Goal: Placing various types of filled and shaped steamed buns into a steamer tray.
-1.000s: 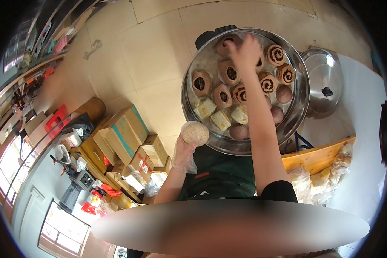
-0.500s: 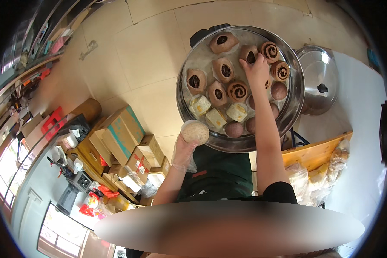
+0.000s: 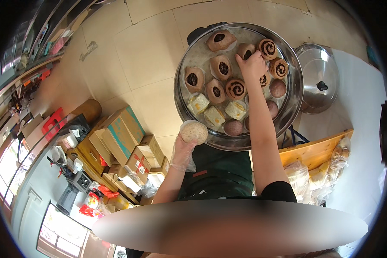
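Note:
My left hand (image 3: pixel 185 148), in a clear plastic glove, holds a round pale speckled bun (image 3: pixel 194 132) at the near left rim of a wide steel steamer pan (image 3: pixel 179 109). My bare right hand (image 3: pixel 252 69) reaches over the pan, thumb and fingers around the near side of a brown bun with dark filling (image 3: pixel 246 50). Beside it are spiral rolls (image 3: pixel 268 49). More dark-filled brown buns (image 3: pixel 221 67) lie to the left. Yellow-flecked pale buns (image 3: pixel 198 103) and round purplish buns (image 3: pixel 233 127) sit nearer me. My right forearm hides part of the pan.
Right of the pan is a round metal lid (image 3: pixel 317 79) with a black knob. A wooden board (image 3: pixel 318 148) and bagged goods (image 3: pixel 320 176) lie at the lower right. Cardboard boxes (image 3: pixel 120 131) are stacked at the left on the tiled floor (image 3: pixel 146 56).
The pan and its buns have shifted slightly left and away from me. My right hand has moved with them, still at the same brown bun. My left hand keeps hold of the speckled bun.

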Demonstrator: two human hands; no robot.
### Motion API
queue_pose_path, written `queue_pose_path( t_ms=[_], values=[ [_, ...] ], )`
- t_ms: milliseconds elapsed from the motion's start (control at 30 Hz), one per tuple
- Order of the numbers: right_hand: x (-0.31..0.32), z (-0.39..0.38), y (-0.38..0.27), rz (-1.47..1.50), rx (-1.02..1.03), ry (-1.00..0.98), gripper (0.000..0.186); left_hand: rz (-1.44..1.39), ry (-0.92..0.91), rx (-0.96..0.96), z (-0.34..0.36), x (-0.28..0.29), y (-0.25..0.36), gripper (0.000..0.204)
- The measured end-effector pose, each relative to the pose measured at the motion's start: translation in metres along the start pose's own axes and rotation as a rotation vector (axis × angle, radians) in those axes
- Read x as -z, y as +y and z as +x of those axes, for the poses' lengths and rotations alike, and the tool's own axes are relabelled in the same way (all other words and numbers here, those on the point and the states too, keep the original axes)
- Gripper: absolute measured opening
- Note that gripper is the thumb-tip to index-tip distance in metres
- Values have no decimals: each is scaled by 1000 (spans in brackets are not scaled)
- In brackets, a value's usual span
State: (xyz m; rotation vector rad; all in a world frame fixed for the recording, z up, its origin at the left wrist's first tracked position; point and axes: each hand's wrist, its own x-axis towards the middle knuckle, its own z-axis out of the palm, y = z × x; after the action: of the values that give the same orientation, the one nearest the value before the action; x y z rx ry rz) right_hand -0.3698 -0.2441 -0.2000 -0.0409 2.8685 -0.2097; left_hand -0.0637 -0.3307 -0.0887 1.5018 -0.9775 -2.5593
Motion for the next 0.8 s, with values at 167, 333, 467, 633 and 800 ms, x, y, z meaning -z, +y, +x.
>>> queue_pose_path(
  t_ms=[167, 333, 467, 633, 800],
  values=[
    [2, -2, -1, -62, 217, 380, 55, 14, 6, -1, -1, 1, 1, 65],
    [-5, 47, -14, 223, 281, 144, 31, 29, 36, 1, 1, 8, -2, 66],
    [-13, 90, -21, 210, 166, -90, 19, 13, 37, 16, 0, 13, -4, 67],
    [-35, 119, -11, 263, 121, -194, 19, 19, 69, 33, -2, 18, -5, 66],
    [-47, 130, -8, 301, 96, -254, 23, -4, 65, 3, -2, 17, -4, 65]
  ],
)
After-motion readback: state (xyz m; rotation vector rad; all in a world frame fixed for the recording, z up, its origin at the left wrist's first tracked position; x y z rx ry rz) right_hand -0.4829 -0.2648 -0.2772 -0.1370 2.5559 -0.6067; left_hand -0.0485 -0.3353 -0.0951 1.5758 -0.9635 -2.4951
